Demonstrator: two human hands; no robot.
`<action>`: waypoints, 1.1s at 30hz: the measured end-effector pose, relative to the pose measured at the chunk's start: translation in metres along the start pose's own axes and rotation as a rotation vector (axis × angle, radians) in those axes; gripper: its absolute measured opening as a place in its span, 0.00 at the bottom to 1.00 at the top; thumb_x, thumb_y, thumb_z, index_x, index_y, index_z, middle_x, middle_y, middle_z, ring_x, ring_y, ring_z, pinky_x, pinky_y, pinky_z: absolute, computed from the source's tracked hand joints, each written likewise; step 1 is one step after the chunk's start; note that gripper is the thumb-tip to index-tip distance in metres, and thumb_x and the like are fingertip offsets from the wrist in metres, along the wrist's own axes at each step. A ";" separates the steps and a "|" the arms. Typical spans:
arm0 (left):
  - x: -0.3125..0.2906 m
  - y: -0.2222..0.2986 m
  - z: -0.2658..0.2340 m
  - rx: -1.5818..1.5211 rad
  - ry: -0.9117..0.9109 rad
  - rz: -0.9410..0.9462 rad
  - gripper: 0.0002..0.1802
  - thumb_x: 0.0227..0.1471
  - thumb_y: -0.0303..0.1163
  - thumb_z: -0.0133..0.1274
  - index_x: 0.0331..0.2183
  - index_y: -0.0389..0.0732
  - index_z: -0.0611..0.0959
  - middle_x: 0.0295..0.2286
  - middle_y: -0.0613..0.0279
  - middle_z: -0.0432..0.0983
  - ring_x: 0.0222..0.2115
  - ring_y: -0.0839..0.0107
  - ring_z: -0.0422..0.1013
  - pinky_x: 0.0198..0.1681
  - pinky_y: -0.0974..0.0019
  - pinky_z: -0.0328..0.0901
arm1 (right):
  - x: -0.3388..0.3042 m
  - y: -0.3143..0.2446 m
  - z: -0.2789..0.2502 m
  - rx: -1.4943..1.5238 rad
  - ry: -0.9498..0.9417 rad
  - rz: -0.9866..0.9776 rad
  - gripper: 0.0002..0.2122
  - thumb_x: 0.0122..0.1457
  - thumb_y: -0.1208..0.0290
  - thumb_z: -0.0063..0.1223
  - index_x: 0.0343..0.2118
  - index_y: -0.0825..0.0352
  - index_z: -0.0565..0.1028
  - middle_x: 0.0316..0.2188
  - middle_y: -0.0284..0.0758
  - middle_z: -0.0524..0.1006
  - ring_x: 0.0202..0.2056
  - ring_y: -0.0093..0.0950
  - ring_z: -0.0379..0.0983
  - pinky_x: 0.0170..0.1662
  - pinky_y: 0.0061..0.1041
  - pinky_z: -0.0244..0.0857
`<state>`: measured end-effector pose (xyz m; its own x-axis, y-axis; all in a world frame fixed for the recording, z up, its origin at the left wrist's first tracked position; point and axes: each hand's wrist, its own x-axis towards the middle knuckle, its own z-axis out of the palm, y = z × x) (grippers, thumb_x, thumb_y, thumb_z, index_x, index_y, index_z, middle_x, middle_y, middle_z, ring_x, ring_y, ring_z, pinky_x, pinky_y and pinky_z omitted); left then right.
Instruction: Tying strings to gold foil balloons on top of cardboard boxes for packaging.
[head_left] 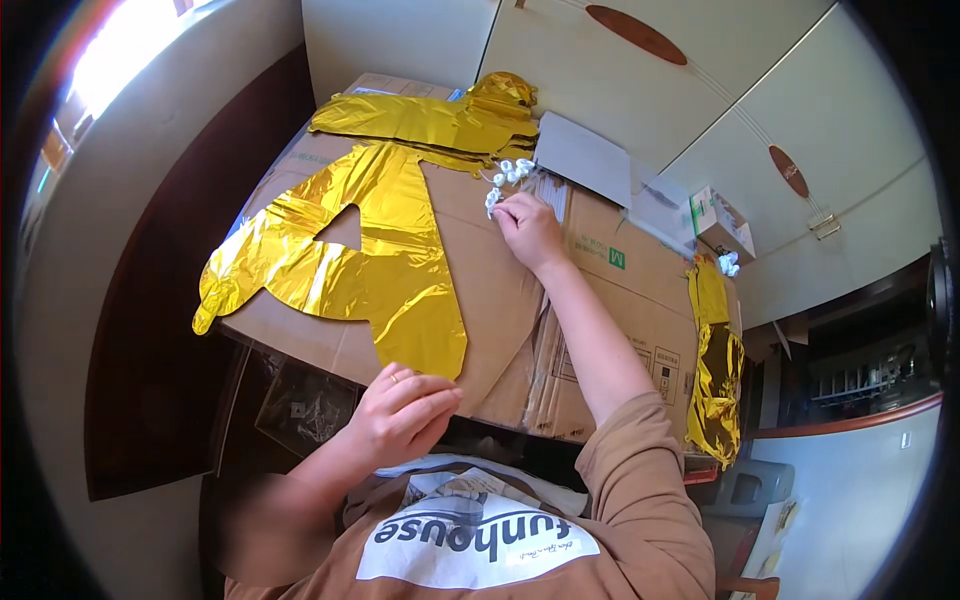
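My right hand (530,232) is closed in a pinch at a small white knotted bundle (492,199), at the far middle of the cardboard. Several similar white bundles (512,172) lie just beyond it. A flat, uninflated gold foil letter balloon (405,240) with a cut-out hole lies spread to the left. My left hand (405,412) is by the balloon's near tip, fingers curled and pressed together. Whatever it may hold is hidden.
Brown cardboard (500,290) covers the table. Stacked gold foil balloons (420,120) lie at the back, beside a grey-white flat sheet (583,160). Another gold foil piece (712,380) hangs over the right edge, near a small box (720,222). Pale cabinets (780,90) stand behind.
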<state>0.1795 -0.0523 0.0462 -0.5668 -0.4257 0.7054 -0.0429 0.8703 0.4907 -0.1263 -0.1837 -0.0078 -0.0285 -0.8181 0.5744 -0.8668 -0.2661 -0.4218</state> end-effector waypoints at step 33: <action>-0.140 -0.019 0.095 -0.147 -1.126 -0.567 0.13 0.41 0.38 0.59 0.26 0.39 0.86 0.24 0.50 0.79 0.27 0.57 0.76 0.33 0.60 0.69 | -0.349 -0.132 -0.009 0.447 -0.973 0.596 0.15 0.49 0.60 0.59 0.33 0.68 0.80 0.27 0.40 0.80 0.30 0.28 0.76 0.37 0.26 0.68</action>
<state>0.1815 0.0143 -0.1105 -0.8856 -0.2198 -0.4091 -0.4570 0.5694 0.6833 -0.0064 0.1417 -0.1460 0.1875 -0.8608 -0.4732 -0.5929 0.2849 -0.7532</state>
